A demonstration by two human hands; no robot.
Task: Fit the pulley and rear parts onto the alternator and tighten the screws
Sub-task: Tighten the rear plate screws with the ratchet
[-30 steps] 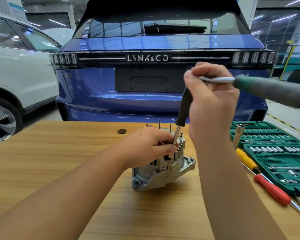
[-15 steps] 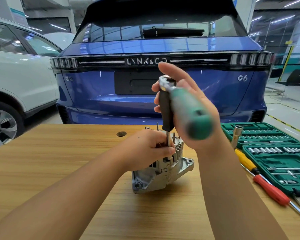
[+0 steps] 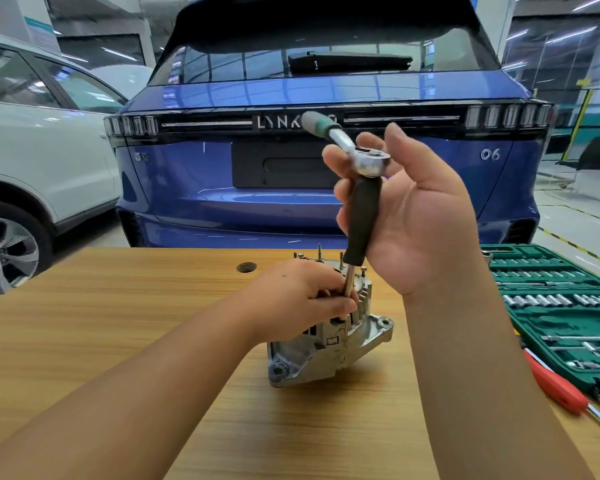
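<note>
**Ratchet on a rear screw**

The alternator [image 3: 329, 341] stood on the bench [image 3: 118, 341], steadied by the left hand [image 3: 298, 296], whose grip pinched the extension shaft low to keep it seated. Above the alternator, the right hand [image 3: 416, 216] curled loosely round the ratchet [image 3: 364, 161] (handle pointing away), likely for turning.

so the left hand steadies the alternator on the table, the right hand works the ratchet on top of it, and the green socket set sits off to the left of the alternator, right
Not quite: in the head view the green socket set lies to the right of the alternator, not the left. The rest stands: the left hand steadies the alternator on the table, and the right hand works the ratchet on top of it.
</note>
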